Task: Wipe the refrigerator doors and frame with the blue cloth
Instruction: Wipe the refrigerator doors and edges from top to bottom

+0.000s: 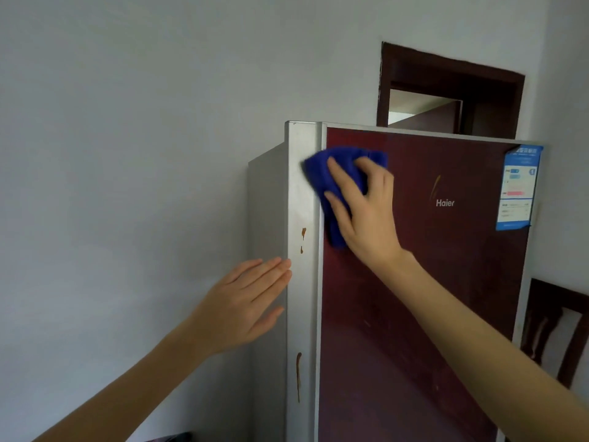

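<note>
The right hand (363, 212) is raised, fingers (339, 178) spread and pressed flat. The left hand (245, 311) is held open, fingers together.

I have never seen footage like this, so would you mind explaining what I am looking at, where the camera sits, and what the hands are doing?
There is no machine here: a person wears one wide-angle camera on the head, looking forward at their own two bare hands. In front stands a refrigerator with a dark red door and a silver frame strip along its left edge. The right hand presses a folded blue cloth against the top left of the door, overlapping the strip. The left hand is open and empty, fingertips at the strip. Brown drip stains on the strip are not yet wiped. A blue label sticks at the door's upper right.
</note>
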